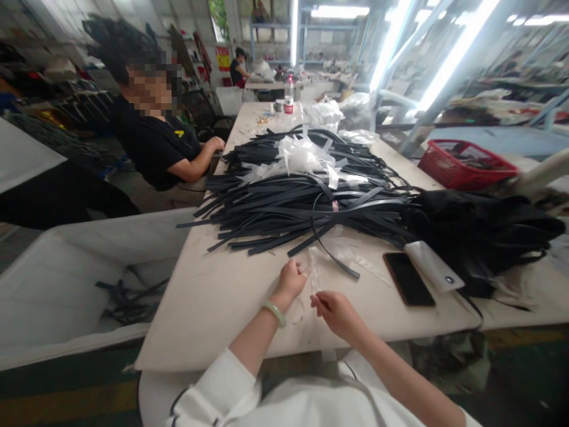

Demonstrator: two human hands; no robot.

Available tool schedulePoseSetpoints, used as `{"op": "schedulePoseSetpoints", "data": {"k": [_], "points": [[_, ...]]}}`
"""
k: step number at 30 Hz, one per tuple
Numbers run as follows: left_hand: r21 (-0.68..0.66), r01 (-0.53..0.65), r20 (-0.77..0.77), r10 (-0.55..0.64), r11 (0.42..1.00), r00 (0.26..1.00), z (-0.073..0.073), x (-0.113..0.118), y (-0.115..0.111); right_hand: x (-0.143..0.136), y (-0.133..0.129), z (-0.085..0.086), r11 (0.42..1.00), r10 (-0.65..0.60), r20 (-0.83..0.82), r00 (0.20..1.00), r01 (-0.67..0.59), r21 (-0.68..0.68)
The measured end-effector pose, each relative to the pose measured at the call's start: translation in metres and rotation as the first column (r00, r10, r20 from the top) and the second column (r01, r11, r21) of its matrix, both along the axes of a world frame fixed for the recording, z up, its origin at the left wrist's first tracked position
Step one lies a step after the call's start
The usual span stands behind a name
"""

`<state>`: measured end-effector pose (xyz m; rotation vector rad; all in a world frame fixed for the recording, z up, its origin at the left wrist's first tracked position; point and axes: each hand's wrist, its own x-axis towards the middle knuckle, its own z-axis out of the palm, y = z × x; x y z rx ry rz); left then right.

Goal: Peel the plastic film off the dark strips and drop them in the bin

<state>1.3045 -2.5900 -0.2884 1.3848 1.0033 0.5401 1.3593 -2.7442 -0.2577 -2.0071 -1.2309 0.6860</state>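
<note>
My left hand [291, 281], with a pale green bangle [274, 313] on the wrist, is closed in a pinch at the edge of a translucent plastic strip [315, 268]. Just below and to the right, my right hand [336, 314] pinches the lower part of that strip. Both hands are above the near part of the table [213, 308]. Beyond them lies a wide heap of flat black straps [267, 207], one strap end [342, 267] reaching toward my right hand. A crumpled bunch of white translucent strips [306, 155] rests on the heap.
To the right lie a phone [408, 279], a white case [433, 265] and black fabric [480, 231]. A red basket [471, 172] sits farther back. A white bin [111, 222] with strap pieces stands left. A co-worker [151, 136] sits at the left edge; a bottle [289, 95] stands behind.
</note>
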Motion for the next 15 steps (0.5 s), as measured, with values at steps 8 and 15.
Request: {"op": "schedulePoseSetpoints", "data": {"k": [8,15], "points": [[0.110,0.114,-0.033,-0.111,0.987,0.993,0.026,0.048,0.025,0.017,-0.012,-0.006,0.970,-0.220,-0.206,0.953,0.237,0.059],[-0.117,0.316,-0.096,-0.328,0.941,0.940,0.042,-0.135,-0.002,0.016,0.016,-0.001,0.956,-0.225,-0.881,0.417,0.269,-0.116]]}}
